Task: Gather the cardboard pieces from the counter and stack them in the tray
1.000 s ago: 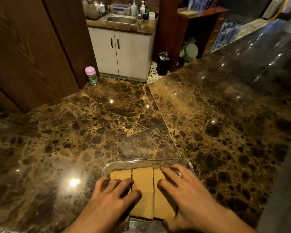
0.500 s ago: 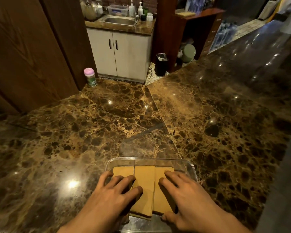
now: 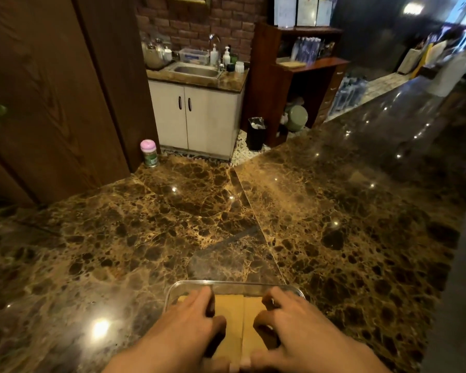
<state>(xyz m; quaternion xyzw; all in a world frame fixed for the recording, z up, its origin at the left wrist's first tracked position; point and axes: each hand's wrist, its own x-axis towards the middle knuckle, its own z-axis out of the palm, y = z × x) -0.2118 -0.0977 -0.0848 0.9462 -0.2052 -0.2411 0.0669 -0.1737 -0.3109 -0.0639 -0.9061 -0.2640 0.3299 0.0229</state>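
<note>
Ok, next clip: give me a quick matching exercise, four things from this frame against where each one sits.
Things:
1. cardboard pieces
2. pink-lidded jar
3. black bin
4. clear tray

Places:
A. far left edge of the counter, by the wooden panel
B. on the floor beside the white cabinet
C. near edge of the counter, under both hands
D. lying side by side inside the tray

Pairs: 1-D, 2-A, 3-B, 4-C
</note>
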